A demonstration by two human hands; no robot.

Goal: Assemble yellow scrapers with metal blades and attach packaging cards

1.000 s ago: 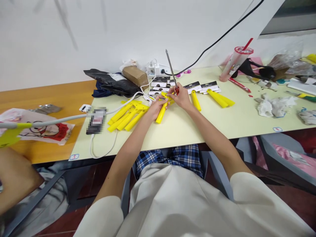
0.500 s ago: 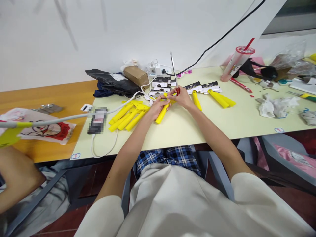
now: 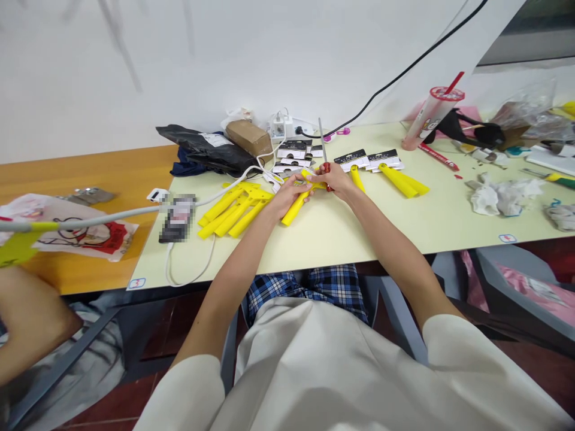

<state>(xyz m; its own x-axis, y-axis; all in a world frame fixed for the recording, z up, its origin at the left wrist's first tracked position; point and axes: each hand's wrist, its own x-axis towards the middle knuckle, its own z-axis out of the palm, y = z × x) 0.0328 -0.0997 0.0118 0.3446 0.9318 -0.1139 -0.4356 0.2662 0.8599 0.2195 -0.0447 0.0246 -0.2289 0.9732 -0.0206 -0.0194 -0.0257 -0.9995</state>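
Note:
My left hand (image 3: 288, 196) is closed around a yellow plastic handle-like piece (image 3: 294, 211), whose tube end points down toward the table's front edge. In my right hand (image 3: 338, 181) is a screwdriver with a red handle (image 3: 327, 170); its metal shaft points up and away toward the wall. The right fingertips also reach the top of the yellow piece, and what they do there is too small to tell. Left of my hands lies a pile of similar yellow pieces (image 3: 233, 209). Two carded yellow pieces (image 3: 358, 178) (image 3: 404, 181) lie to the right.
Black-and-white cards (image 3: 291, 149) lie behind my hands, near a power strip (image 3: 281, 127), a brown box (image 3: 248, 139) and a black bag (image 3: 206, 146). A phone (image 3: 178, 218) with a white cable is at left. A tall cup (image 3: 431, 118) and crumpled tissue (image 3: 503, 194) stand right.
My right hand has shifted slightly right and down, and the screwdriver has moved with it, its shaft tip lower. My left hand still holds the yellow piece in nearly the same place.

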